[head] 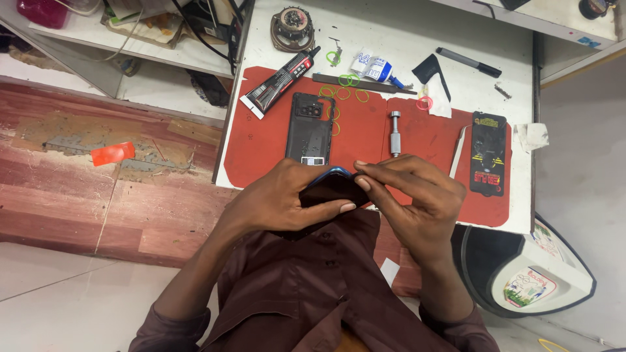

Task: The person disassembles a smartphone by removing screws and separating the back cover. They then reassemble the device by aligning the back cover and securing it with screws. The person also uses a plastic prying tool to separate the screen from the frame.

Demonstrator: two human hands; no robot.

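The white tabletop (404,26) carries a red mat (365,133) across most of its near half. At the mat's 6 o'clock edge, over the person's lap, the left hand (277,199) has its grip closed around a dark phone with a blue edge (332,186), thumb along the underside and fingers wrapped over the far side. The right hand (414,199) meets it from 3 o'clock, its grip pinched shut on the phone's top right corner with thumb and fingertips. So the phone lies between both hands, touching each.

Just beyond the hands at 12 o'clock lies a black phone back (308,128), camera end away. A second dark phone (488,153) sits at 2 o'clock. A black glue tube (279,83) lies at 11 o'clock, a metal screwdriver handle (395,132) at 1 o'clock, with small green rubber bands (343,93) scattered near it.
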